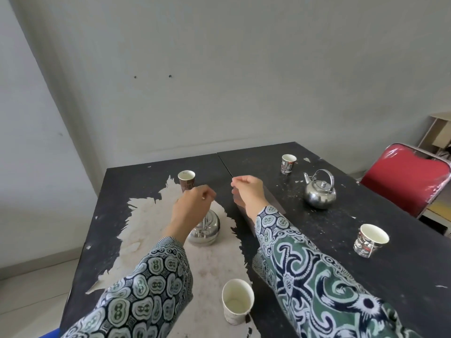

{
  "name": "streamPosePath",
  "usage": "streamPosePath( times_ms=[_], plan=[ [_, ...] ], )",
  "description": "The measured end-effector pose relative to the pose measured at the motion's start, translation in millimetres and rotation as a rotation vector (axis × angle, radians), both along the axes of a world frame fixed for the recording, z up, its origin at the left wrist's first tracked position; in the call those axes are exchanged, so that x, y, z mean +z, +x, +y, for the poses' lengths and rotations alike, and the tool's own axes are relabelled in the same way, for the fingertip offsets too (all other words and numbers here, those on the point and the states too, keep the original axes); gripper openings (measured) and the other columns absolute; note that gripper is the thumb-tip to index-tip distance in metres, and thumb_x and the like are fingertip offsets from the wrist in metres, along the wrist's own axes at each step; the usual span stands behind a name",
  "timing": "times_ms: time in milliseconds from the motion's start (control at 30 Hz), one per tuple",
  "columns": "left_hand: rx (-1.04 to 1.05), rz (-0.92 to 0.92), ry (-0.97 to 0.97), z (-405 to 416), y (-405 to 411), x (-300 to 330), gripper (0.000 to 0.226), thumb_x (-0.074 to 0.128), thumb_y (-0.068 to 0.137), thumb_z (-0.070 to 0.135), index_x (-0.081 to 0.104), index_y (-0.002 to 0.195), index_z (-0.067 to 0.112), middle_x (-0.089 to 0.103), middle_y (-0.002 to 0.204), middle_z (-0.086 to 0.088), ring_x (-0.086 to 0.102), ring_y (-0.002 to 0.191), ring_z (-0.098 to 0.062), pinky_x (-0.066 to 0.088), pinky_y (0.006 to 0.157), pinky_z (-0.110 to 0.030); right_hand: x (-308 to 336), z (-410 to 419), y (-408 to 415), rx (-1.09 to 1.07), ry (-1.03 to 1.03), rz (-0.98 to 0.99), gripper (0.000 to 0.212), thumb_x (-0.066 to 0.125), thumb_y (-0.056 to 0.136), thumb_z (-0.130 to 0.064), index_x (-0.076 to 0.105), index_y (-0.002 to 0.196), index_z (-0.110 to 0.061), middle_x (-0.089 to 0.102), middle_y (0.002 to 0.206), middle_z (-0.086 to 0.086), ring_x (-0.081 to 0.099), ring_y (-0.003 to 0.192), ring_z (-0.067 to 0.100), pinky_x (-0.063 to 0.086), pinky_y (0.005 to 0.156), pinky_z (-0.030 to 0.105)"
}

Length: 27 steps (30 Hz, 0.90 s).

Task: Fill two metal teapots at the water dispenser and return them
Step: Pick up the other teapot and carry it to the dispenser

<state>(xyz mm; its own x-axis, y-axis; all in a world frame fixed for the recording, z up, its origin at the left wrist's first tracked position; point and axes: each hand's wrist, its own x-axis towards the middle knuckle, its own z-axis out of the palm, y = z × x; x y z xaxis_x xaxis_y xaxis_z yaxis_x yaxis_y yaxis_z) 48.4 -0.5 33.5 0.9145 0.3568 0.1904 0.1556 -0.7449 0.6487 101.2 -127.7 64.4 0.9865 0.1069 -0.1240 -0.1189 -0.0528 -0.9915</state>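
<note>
Reaching over a black worktop (pixel 317 264) with a big patch of peeled, whitish surface, the left hand (pixel 189 206) hangs above the near teapot (pixel 206 229), its fingers curled around the thin handle that rises from the pot; the grip is mostly hidden by the back of the hand, so I cannot tell how firmly it closes. This teapot stands on the peeled patch, shiny and round. The right hand (pixel 249 191) is raised beside it, apart from everything, fingers loosely bent with thumb and forefinger nearly touching, holding nothing. Both arms wear patterned sleeves. The second teapot (pixel 319 193) stands upright well to the right, handle up, spout pointing left. Four paper cups stand around: one (pixel 186 180) just beyond the left hand, one (pixel 288 164) at the far side, one (pixel 371 240) at right, one (pixel 237 301) nearest the camera. A red chair (pixel 410 176) stands beside the worktop's right edge.
</note>
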Motion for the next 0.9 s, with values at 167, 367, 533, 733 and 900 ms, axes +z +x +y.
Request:
streamPosePath(
  times_ms=[167, 367, 533, 733, 900],
  plan=[
    [-0.021, -0.078, 0.033, -60, 16, 18, 0.023, 0.044, 0.085, 0.02, 0.063, 0.085, 0.033, 0.07, 0.09, 0.006, 0.063, 0.084, -0.02, 0.052, 0.077, -0.041, 8, -55, 23, 0.035, -0.102, -0.126, 0.022, 0.054, 0.084, -0.009, 0.057, 0.066, -0.021, 0.064, 0.083, 0.006, 0.061, 0.08, 0.021, 0.052, 0.077, 0.039],
    [0.048, -0.098, 0.068, -142, 50, 16, 0.022, 0.045, 0.084, 0.02, 0.063, 0.087, 0.033, 0.07, 0.09, 0.005, 0.063, 0.085, -0.021, 0.051, 0.074, -0.038, 0, -152, 77, 0.118, -0.219, -0.213, 0.022, 0.054, 0.084, -0.011, 0.055, 0.065, -0.024, 0.066, 0.087, 0.007, 0.061, 0.083, 0.021, 0.05, 0.081, 0.038],
    [0.13, -0.11, 0.111, -202, 89, 12, 0.02, 0.046, 0.087, 0.021, 0.064, 0.088, 0.029, 0.068, 0.088, 0.004, 0.062, 0.082, -0.022, 0.049, 0.072, -0.036, -4, -231, 134, 0.173, -0.336, -0.269, 0.013, 0.056, 0.083, -0.011, 0.06, 0.073, -0.017, 0.064, 0.08, 0.003, 0.058, 0.08, 0.019, 0.05, 0.074, 0.034],
    [0.104, -0.077, 0.241, -239, 140, -13, 0.021, 0.047, 0.088, 0.016, 0.063, 0.099, 0.022, 0.065, 0.105, 0.003, 0.057, 0.097, -0.021, 0.042, 0.08, -0.035, -24, -287, 205, 0.184, -0.508, -0.333, 0.005, 0.06, 0.083, -0.017, 0.063, 0.079, -0.015, 0.065, 0.091, 0.007, 0.06, 0.089, 0.02, 0.048, 0.085, 0.035],
    [0.02, 0.061, 0.303, -258, 191, -49, 0.031, 0.045, 0.087, 0.017, 0.053, 0.117, 0.02, 0.055, 0.121, 0.002, 0.048, 0.113, -0.019, 0.038, 0.092, -0.035, -54, -300, 265, 0.182, -0.552, -0.267, 0.008, 0.058, 0.084, -0.01, 0.059, 0.091, -0.008, 0.061, 0.09, 0.006, 0.059, 0.092, 0.023, 0.044, 0.08, 0.029]
  ],
)
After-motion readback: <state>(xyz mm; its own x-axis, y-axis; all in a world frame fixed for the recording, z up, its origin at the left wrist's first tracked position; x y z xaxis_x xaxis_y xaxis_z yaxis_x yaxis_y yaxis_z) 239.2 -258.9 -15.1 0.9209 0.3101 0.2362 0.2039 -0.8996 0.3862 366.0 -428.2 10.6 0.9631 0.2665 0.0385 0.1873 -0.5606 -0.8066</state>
